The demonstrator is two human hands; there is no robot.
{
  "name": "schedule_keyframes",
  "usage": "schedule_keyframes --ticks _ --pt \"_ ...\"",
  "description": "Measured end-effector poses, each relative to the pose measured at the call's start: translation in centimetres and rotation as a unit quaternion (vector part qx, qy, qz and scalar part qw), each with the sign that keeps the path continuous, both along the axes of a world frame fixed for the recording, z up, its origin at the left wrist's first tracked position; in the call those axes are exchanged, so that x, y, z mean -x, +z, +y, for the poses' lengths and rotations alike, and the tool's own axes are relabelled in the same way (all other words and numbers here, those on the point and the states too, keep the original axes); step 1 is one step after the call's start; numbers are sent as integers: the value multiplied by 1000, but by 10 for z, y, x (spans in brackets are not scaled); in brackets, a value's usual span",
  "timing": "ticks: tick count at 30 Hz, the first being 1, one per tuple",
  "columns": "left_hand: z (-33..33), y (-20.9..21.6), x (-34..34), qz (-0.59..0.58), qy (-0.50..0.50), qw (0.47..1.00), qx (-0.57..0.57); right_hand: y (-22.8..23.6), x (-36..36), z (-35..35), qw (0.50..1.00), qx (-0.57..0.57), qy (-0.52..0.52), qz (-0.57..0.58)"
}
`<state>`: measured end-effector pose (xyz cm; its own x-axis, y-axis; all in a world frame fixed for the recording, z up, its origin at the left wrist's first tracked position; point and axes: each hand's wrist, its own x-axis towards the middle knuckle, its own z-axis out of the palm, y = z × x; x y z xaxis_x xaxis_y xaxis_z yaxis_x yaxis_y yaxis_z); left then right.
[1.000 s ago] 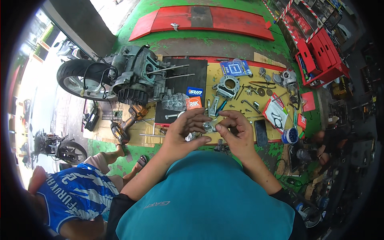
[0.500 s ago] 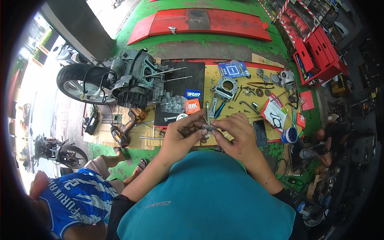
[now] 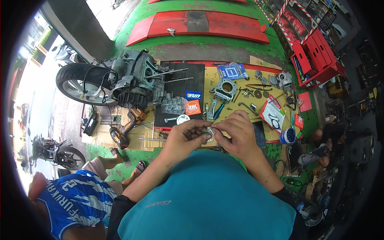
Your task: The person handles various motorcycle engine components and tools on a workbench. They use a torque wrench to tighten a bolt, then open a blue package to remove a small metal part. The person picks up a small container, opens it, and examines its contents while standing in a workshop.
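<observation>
Both hands meet close in front of my body, above the near edge of the work table. My left hand (image 3: 185, 137) is closed, its thumb and fingers pinching a small shiny metal part (image 3: 209, 131). From the other side my right hand (image 3: 237, 134) grips the same part between thumb and fingertips. Fingers cover much of it, so its exact kind cannot be made out. Just beyond the hands lie a pale round piece (image 3: 183, 119), an orange box (image 3: 192, 107), a blue box (image 3: 193, 95) and a blue-handled tool (image 3: 219, 111). A dark phone (image 3: 259, 134) lies beside my right hand.
At the left stands an engine (image 3: 138, 82) with a wheel (image 3: 76, 82); a cordless drill (image 3: 127, 127) lies nearer. A cylinder block (image 3: 226, 89), gasket pack (image 3: 274, 116) and blue tub (image 3: 287, 136) occupy the table's right half. Another person (image 3: 80, 200) is at lower left.
The small part has turned between my fingers and shows brighter. My left hand has shifted slightly, uncovering more of the pale round piece; my right hand stays close to it.
</observation>
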<state>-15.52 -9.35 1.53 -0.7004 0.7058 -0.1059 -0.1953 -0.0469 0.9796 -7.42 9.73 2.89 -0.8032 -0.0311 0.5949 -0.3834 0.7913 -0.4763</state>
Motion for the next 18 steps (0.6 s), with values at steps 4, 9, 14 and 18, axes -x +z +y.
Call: schedule_keyframes --ticks 4,9,14,18 --pt "-7 -3 5 25 -15 999 44 3 1 -7 995 69 -1 -66" --pt "-8 -10 6 32 -5 999 20 -1 3 -12 991 65 15 -113" --pt "-8 -14 5 36 -11 999 31 -10 5 -13 981 86 39 -168" --pt "-10 -19 6 73 -5 996 53 -15 6 -15 976 112 46 -181"
